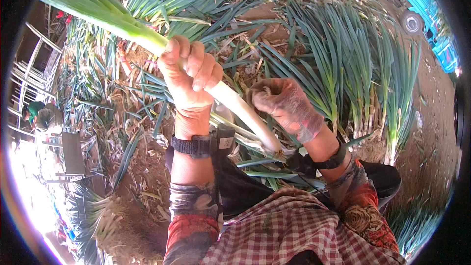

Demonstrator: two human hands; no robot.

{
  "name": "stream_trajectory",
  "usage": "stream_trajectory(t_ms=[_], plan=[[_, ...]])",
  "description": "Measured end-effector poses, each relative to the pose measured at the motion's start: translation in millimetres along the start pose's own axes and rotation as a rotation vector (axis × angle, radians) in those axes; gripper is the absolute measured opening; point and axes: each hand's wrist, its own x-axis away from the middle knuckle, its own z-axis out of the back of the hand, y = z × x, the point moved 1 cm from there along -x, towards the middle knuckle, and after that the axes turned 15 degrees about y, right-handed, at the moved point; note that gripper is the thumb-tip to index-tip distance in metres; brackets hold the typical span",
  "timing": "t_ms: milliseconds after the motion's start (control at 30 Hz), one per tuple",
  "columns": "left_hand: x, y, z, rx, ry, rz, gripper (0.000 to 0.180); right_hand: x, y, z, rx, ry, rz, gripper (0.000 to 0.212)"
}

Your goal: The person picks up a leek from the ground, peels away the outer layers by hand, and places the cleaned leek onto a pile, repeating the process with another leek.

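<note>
My bare left hand (190, 71) is wrapped round the stalk of a long green onion (240, 108). Its thick green leaves reach to the upper left, while the white shank slants down to the right and ends in a small root tuft above my lap. Beside the shank, my right hand (285, 105) wears a dirty, greyish-pink glove. Its fingers are curled inward, and whatever may be in them is hidden. Several loose onion leaves and stalks (265, 172) lie under the root end, across my legs.
Piled green onions (338, 68) stretch across the ground ahead and to the right. Another bundle (93, 216) lies at the lower left, roots towards me. Peelings litter the soil. A metal rack (29, 78) stands far left; a blue vehicle (424, 19) is at the upper right.
</note>
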Motion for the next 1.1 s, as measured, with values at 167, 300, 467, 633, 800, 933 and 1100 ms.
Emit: stream_trajectory(t_ms=[167,300,467,633,800,933,1100], plan=[[1.0,9.6,-0.9,0.015,-0.029,-0.035,0.024,4.9,37.7,47.9,-0.432,0.128,-0.133,0.021],[-4.0,13.1,-1.7,0.018,-0.069,-0.010,0.025,-3.7,50.0,104.3,0.047,0.354,0.187,0.029],[-5.6,6.9,2.9,-0.052,0.024,-0.040,0.025,24.0,20.9,39.3,0.258,0.470,0.308,0.035],[-3.5,-4.6,-3.2,-0.153,0.128,-0.065,0.025,27.7,16.9,7.7,0.655,0.018,0.777,0.051],[-2.7,-9.3,-5.1,-0.264,0.173,-0.115,0.025,30.4,16.6,1.0,0.804,0.297,0.739,0.031],[-1.7,-9.4,-8.0,-0.316,0.290,-0.161,0.025,27.6,18.0,6.6,0.758,0.254,0.724,0.027],[-8.4,-21.8,-6.1,-0.604,0.831,-0.425,0.021,23.5,22.0,5.6,1.142,0.006,0.882,0.016]])
